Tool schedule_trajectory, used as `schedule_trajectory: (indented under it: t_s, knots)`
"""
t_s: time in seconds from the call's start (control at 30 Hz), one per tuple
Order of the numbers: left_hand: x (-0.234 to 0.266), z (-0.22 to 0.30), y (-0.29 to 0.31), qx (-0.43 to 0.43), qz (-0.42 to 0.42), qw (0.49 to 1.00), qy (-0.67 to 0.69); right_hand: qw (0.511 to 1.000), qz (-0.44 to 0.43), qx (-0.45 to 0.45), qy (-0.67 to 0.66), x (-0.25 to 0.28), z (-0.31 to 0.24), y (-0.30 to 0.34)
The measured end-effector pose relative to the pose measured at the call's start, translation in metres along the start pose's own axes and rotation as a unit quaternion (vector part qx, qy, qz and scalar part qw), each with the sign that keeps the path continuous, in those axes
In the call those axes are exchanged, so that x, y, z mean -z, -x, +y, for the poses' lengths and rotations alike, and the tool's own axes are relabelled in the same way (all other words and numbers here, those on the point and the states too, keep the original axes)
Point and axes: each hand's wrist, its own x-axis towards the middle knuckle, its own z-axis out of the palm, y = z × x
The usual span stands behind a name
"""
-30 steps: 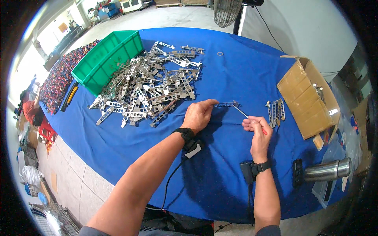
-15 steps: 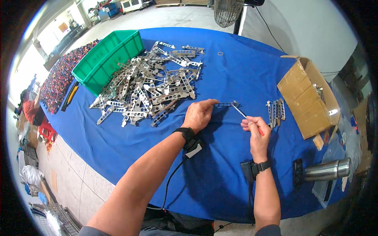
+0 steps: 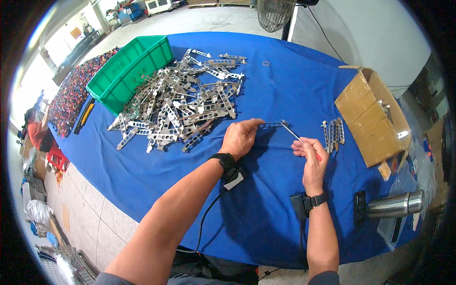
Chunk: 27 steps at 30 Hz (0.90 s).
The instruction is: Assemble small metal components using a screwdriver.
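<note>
So, one strip (image 3: 273, 125) is pinched at its left end by the left hand (image 3: 240, 138), fingers drawn in narrow. It's out in front over the blue cloth (image 3: 266, 190), between the big heap (image 3: 175, 104) and the small row (image 3: 333, 135) of strips by the box (image 3: 363, 114). Whether it's lying flat or raised a bit can't be told from here. A thin red-handled tool (image 3: 293, 132) is held in the right hand (image 3: 311, 152), fingers curled round it, tip right at the strip's other end. Actual contact can't be made out.

Main worry: the strip is only held at one end, so if the far end gets pushed sideways, it could be swung round or pulled out of the pinch. The tip could also be skidded off bare metal if it's leaned on at that slant, and the cloth or left fingers might get jabbed. Wrinkles could be dragged along too, and the row could be knocked if the right hand is swung wide.
</note>
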Motion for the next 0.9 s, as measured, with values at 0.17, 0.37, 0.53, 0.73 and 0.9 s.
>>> schedule_trajectory:
  t_s: [0.17, 0.37, 0.53, 0.73, 0.9]
  knots:
    - [0.0019, 0.0016, 0.0005, 0.001, -0.005, 1.000, -0.003, 0.999, -0.020, 0.005, 0.026, 0.0046, 0.0017, -0.0007]
    - [0.0000, 0.0017, 0.0002, 0.000, -0.002, 1.000, 0.016, 1.000, 0.003, 0.017, 0.015, -0.0006, -0.0020, 0.0017]
    - [0.0003, 0.0001, 0.0000, -0.016, 0.005, 1.000, -0.005, 0.999, 0.003, 0.022, 0.042, 0.0017, 0.0009, 0.0008]
    - [-0.0001, -0.0005, 0.0004, -0.018, 0.004, 1.000, -0.002, 1.000, -0.002, 0.013, 0.001, -0.0003, 0.0011, 0.0002]
    - [-0.0007, -0.0024, 0.0006, -0.028, 0.007, 1.000, -0.005, 1.000, 0.002, 0.003, 0.013, 0.0008, -0.0007, 0.0009]
